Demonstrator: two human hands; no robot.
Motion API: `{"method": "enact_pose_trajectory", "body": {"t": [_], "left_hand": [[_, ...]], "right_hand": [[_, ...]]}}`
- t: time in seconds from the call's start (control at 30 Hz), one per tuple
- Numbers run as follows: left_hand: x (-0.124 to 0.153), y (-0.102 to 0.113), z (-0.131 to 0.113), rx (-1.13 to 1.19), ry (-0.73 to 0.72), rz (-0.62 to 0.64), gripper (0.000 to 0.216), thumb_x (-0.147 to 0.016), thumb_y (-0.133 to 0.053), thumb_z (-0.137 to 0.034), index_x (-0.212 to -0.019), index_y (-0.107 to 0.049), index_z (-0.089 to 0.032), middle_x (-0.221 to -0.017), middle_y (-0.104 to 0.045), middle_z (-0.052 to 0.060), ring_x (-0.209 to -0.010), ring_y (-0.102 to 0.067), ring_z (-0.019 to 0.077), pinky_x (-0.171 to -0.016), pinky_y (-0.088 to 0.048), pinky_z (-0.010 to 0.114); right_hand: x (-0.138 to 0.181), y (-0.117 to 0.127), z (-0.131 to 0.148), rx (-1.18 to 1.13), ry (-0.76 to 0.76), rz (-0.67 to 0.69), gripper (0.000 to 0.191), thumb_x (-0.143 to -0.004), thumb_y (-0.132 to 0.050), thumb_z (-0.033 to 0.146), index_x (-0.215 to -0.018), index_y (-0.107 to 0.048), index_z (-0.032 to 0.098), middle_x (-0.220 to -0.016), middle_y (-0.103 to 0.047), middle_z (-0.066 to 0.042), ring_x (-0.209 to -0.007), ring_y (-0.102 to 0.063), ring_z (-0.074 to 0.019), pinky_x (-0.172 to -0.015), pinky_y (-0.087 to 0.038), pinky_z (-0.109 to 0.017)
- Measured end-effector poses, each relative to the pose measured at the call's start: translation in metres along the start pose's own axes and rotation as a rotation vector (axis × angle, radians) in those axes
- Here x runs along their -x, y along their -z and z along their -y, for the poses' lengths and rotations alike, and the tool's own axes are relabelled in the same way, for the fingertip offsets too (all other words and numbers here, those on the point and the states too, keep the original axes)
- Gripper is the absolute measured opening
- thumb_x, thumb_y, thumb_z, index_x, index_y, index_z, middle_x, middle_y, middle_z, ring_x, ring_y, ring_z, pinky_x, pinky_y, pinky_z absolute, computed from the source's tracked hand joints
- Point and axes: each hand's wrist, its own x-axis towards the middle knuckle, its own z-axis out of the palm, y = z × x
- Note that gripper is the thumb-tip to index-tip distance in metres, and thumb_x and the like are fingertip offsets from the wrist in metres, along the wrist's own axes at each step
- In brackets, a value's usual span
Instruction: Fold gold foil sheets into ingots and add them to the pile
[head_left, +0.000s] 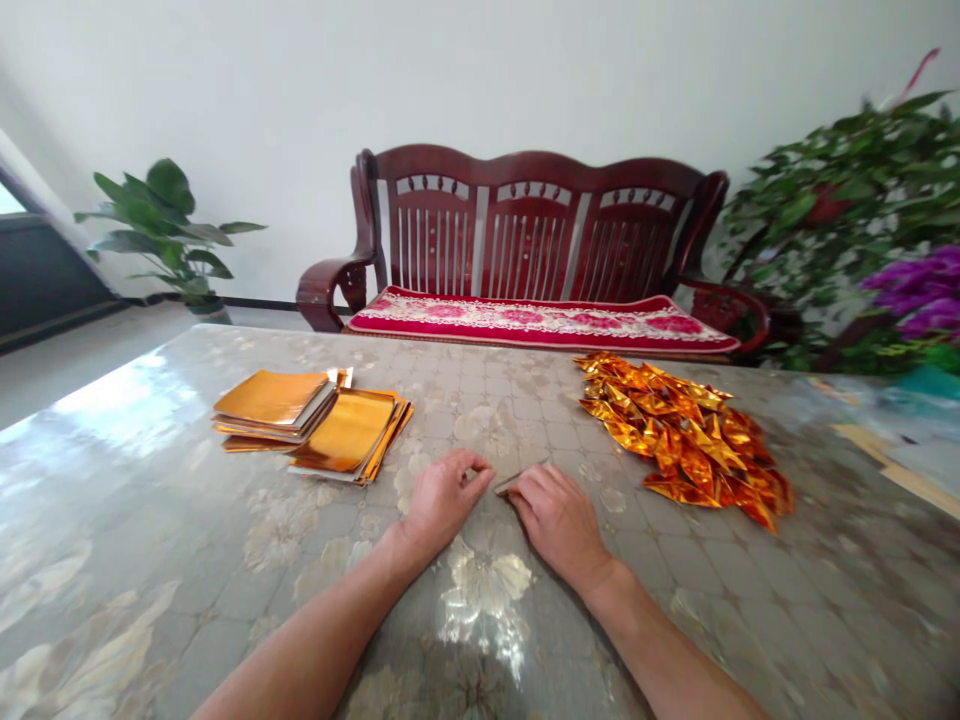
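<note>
My left hand point(444, 497) and my right hand point(556, 517) rest close together on the table point(150, 520), fingers curled and pinching a small folded sheet of foil paper point(517, 479) between them. Only a thin edge of the sheet shows. To the left lie two stacks of flat gold foil sheets point(315, 423). On the right sits a pile of folded gold foil pieces point(682, 433).
A dark red wooden bench point(525, 235) with a red floral cushion stands behind the table. A leafy potted plant point(161, 225) is at the far left, and plants with purple flowers point(885, 230) at the right. Papers lie at the table's right edge point(900, 450).
</note>
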Motion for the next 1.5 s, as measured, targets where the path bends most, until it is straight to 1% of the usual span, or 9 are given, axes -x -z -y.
{"method": "enact_pose_trajectory", "body": {"t": [0.07,0.13,0.2,0.37,0.57,0.8,0.93,1.1,1.5], "left_hand": [[-0.003,0.001,0.0,-0.012,0.042,0.009,0.016,-0.088,-0.063,-0.034,-0.09,-0.073,-0.022,-0.09,-0.073,0.0,-0.076,-0.064,0.0143,-0.07,-0.044,0.024],[-0.005,0.001,0.0,-0.044,0.03,0.043,0.02,-0.084,-0.067,-0.04,-0.091,-0.074,-0.023,-0.093,-0.074,0.001,-0.084,-0.066,0.0169,-0.073,-0.045,0.025],[-0.008,-0.001,-0.001,-0.08,0.011,0.074,0.019,-0.083,-0.067,-0.041,-0.088,-0.075,-0.024,-0.091,-0.073,0.001,-0.087,-0.066,0.0181,-0.074,-0.045,0.025],[-0.013,-0.002,0.001,-0.142,0.029,0.101,0.018,-0.086,-0.06,-0.029,-0.077,-0.074,-0.023,-0.084,-0.072,0.001,-0.081,-0.065,0.0167,-0.069,-0.041,0.024],[-0.014,0.001,0.001,-0.119,0.036,0.139,0.015,-0.083,-0.06,-0.027,-0.081,-0.075,-0.024,-0.086,-0.073,0.0,-0.082,-0.065,0.0162,-0.07,-0.041,0.024],[-0.016,0.001,-0.002,-0.145,0.092,0.147,0.017,-0.083,-0.059,-0.031,-0.078,-0.074,-0.022,-0.084,-0.075,0.001,-0.081,-0.067,0.0172,-0.067,-0.04,0.024],[-0.018,0.003,-0.003,-0.162,0.116,0.169,0.02,-0.083,-0.059,-0.034,-0.077,-0.074,-0.023,-0.081,-0.075,0.002,-0.077,-0.067,0.0175,-0.064,-0.039,0.024],[-0.018,0.004,-0.003,-0.172,0.115,0.174,0.021,-0.083,-0.058,-0.034,-0.077,-0.074,-0.023,-0.083,-0.075,0.002,-0.079,-0.067,0.0179,-0.064,-0.039,0.024],[-0.019,0.009,-0.008,-0.188,0.127,0.201,0.022,-0.083,-0.058,-0.036,-0.078,-0.075,-0.024,-0.084,-0.076,0.001,-0.078,-0.067,0.0178,-0.062,-0.038,0.024]], "right_hand": [[0.0,-0.001,-0.001,-0.003,0.002,-0.004,0.011,-0.095,-0.058,0.023,-0.086,-0.065,0.022,-0.089,-0.065,-0.003,-0.087,-0.056,-0.0211,-0.076,-0.04,-0.032],[-0.001,-0.002,-0.002,-0.006,-0.005,-0.007,0.012,-0.095,-0.058,0.022,-0.086,-0.065,0.021,-0.088,-0.065,-0.004,-0.087,-0.055,-0.0213,-0.076,-0.04,-0.032],[-0.002,-0.002,-0.002,-0.013,-0.014,-0.006,0.012,-0.095,-0.058,0.022,-0.086,-0.065,0.021,-0.088,-0.064,-0.004,-0.087,-0.055,-0.0213,-0.076,-0.039,-0.032],[-0.006,-0.003,-0.001,-0.019,-0.051,0.009,0.008,-0.094,-0.058,0.021,-0.088,-0.064,0.021,-0.091,-0.064,-0.004,-0.09,-0.054,-0.0214,-0.079,-0.039,-0.033],[-0.008,-0.004,0.0,-0.019,-0.084,0.022,0.008,-0.094,-0.058,0.023,-0.088,-0.064,0.02,-0.092,-0.063,-0.004,-0.091,-0.054,-0.021,-0.079,-0.037,-0.032],[-0.007,-0.007,-0.004,-0.063,-0.091,0.03,0.013,-0.094,-0.062,0.032,-0.085,-0.065,0.022,-0.089,-0.064,-0.003,-0.09,-0.054,-0.0207,-0.077,-0.036,-0.031],[-0.01,-0.006,-0.002,-0.072,-0.148,0.058,0.013,-0.094,-0.062,0.031,-0.083,-0.066,0.023,-0.086,-0.064,-0.002,-0.089,-0.054,-0.0204,-0.077,-0.036,-0.03],[-0.014,-0.006,0.002,-0.048,-0.204,0.084,0.013,-0.093,-0.061,0.028,-0.082,-0.065,0.022,-0.087,-0.065,-0.002,-0.089,-0.055,-0.02,-0.076,-0.035,-0.03],[-0.018,-0.004,0.005,-0.007,-0.24,0.111,0.013,-0.091,-0.058,0.025,-0.079,-0.062,0.022,-0.087,-0.066,-0.002,-0.086,-0.054,-0.0194,-0.073,-0.032,-0.03]]}}
